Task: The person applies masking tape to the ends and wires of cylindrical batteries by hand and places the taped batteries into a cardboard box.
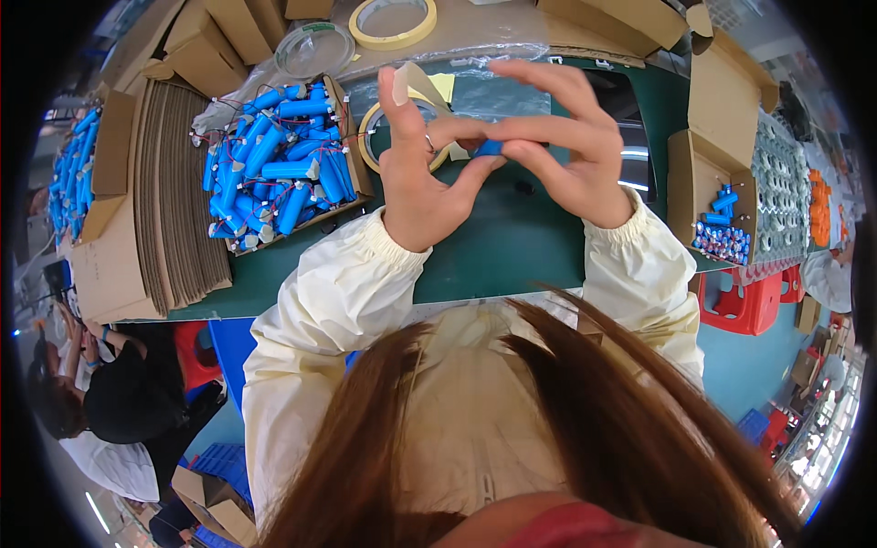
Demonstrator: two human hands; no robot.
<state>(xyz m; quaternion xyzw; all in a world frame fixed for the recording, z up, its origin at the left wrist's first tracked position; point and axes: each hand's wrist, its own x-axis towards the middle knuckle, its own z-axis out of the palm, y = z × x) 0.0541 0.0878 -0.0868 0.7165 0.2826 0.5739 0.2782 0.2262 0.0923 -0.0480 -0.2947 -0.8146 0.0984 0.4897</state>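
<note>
In front of me, above the dark green table, my left hand (416, 183) and my right hand (580, 160) meet fingertip to fingertip. Between them they pinch a small blue battery (491, 147); most of it is hidden by the fingers. A piece of pale masking tape (400, 87) sticks to a raised finger of my left hand. Behind that hand lies a masking tape roll (369, 137), partly covered. Other fingers of my right hand are stretched out. To the left, a cardboard box holds a heap of blue batteries (290, 169) with thin wires and small connectors.
Stacked cardboard dividers (160, 192) stand at the left beside another box of blue batteries (73, 173). A larger tape roll (393, 41) lies at the back. At right are an open carton (681, 192) with small blue cells, clear trays (781, 183) and a red stool (744, 306).
</note>
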